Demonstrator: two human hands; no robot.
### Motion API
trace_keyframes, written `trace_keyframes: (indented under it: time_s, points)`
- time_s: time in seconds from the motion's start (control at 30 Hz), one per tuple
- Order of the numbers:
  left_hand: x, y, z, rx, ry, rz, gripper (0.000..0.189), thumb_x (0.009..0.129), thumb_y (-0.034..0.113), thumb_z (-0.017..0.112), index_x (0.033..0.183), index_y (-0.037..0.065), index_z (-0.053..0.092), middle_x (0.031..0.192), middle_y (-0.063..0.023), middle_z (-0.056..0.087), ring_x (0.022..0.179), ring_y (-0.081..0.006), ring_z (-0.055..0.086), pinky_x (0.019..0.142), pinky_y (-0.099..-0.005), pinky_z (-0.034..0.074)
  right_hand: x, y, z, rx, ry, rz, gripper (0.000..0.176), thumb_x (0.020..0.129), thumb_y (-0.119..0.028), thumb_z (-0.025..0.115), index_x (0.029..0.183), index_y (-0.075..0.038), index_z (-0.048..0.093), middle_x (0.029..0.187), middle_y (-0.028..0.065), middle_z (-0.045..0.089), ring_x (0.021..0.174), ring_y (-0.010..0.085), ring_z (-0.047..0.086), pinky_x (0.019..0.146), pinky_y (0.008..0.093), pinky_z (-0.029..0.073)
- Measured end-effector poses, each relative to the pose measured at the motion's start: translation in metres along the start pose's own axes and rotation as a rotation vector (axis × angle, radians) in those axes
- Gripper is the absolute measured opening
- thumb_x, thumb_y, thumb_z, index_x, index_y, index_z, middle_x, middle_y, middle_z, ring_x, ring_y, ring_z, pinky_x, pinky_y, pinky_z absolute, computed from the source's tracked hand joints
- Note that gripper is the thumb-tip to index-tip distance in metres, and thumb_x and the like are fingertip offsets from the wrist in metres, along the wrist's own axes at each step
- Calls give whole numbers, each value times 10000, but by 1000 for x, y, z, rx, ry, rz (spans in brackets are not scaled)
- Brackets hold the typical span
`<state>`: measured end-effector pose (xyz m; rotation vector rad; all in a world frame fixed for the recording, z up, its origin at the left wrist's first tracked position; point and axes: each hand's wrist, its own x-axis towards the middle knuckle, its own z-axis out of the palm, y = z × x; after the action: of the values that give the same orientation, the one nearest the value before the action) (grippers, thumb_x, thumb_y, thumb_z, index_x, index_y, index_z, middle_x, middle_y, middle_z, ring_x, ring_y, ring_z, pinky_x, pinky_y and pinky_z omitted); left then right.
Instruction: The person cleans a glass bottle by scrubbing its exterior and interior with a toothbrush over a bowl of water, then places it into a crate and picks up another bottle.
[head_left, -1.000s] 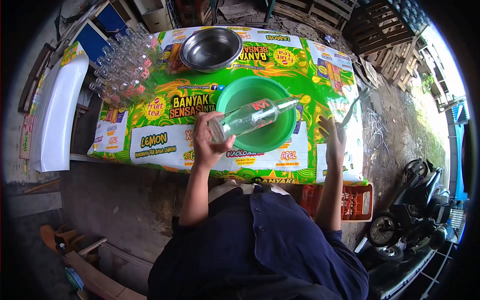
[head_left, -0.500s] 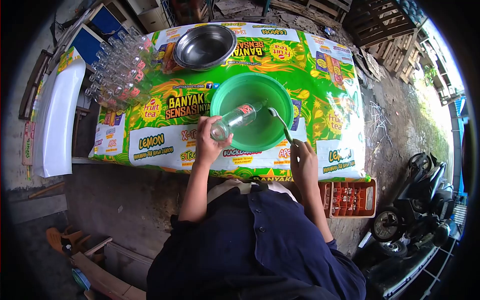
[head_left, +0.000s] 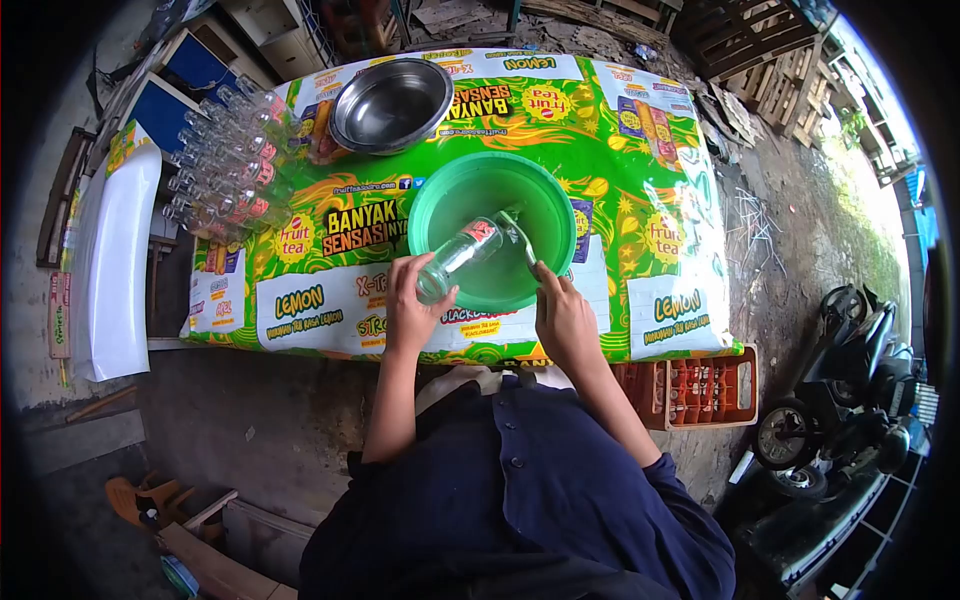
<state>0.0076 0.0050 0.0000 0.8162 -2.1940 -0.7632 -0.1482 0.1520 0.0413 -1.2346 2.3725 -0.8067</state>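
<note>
A clear glass bottle point(head_left: 462, 256) with a red label lies tilted over the green basin point(head_left: 423, 213), its neck pointing up and right. My left hand point(head_left: 412, 298) is closed round the bottle's base at the basin's near left rim. From the right, my right hand point(head_left: 566, 318) grips the handle of a brush point(head_left: 524, 244) at the near right rim. The brush head is at the bottle's mouth; whether it touches the glass or enters it I cannot tell.
A metal bowl point(head_left: 392, 105) stands behind the basin on the printed tablecloth point(head_left: 330, 235). Several glass bottles point(head_left: 235, 165) crowd the table's left end. Below the right edge sits a red crate point(head_left: 705, 392), with a motorcycle point(head_left: 840, 400) farther right.
My right hand has moved left and brought the brush head to the bottle's mouth. The bottle and my left hand have shifted slightly down. The whole view has shifted a little.
</note>
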Motion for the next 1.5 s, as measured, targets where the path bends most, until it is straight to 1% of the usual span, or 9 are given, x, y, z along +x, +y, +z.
trace_keyframes:
  time_s: [0.2,0.3,0.43,0.6,0.7,1.03,1.17,1.23,1.5]
  points:
    - [-3,0,6,-22,15,-6,458,626,117,714,1032,51,513,925,-120,474,883,-291,494,768,-387,413,39,26,30,-251,65,19,434,769,-45,460,1195,30,419,820,221,549,653,353,592,558,451,465]
    - [-2,2,6,6,27,1,458,622,112,713,1028,54,511,925,-120,466,887,-292,489,777,-389,409,40,21,30,-215,26,81,361,835,-101,428,1188,-21,433,822,214,556,710,368,577,611,465,460]
    - [-1,2,6,-9,31,-9,461,616,104,715,1025,56,508,920,-121,461,881,-293,486,776,-389,408,5,-8,22,-201,-56,-15,381,821,-98,447,1177,37,420,800,225,560,620,365,580,530,466,457]
    - [-2,0,6,10,26,8,469,611,120,728,1021,52,510,912,-119,466,858,-284,491,755,-363,407,46,16,38,-213,-9,50,394,806,-89,456,1177,37,413,774,236,560,621,375,577,525,456,459]
    - [-2,-2,7,-5,36,2,470,607,114,729,1018,51,509,910,-118,465,857,-286,492,759,-365,408,32,5,29,-232,-11,-48,460,761,-58,469,1196,75,403,757,206,553,594,318,599,500,404,479]
    - [-2,4,4,-18,21,-6,470,596,67,720,1014,56,505,931,-118,459,884,-293,487,780,-388,408,43,22,36,-220,-19,68,377,827,-85,419,1182,39,390,757,239,558,649,394,567,571,476,452]
    - [0,4,5,-10,28,6,474,592,52,716,1016,56,503,936,-117,462,893,-292,488,786,-383,412,3,-6,24,-106,-22,-40,379,814,-69,433,1167,64,394,763,254,552,623,395,569,541,486,445]
    - [-2,4,4,-7,28,6,473,593,54,714,1016,56,502,934,-118,462,890,-293,489,781,-383,413,-9,-11,25,-149,-27,-95,447,770,-50,457,1184,104,385,781,233,546,597,342,592,493,431,467]
    - [-2,6,2,-36,23,-118,444,646,138,725,1005,22,491,920,-129,474,866,-281,497,762,-369,406,31,11,32,-190,-4,-8,443,764,-42,455,1177,105,397,772,224,554,634,329,607,531,410,484]
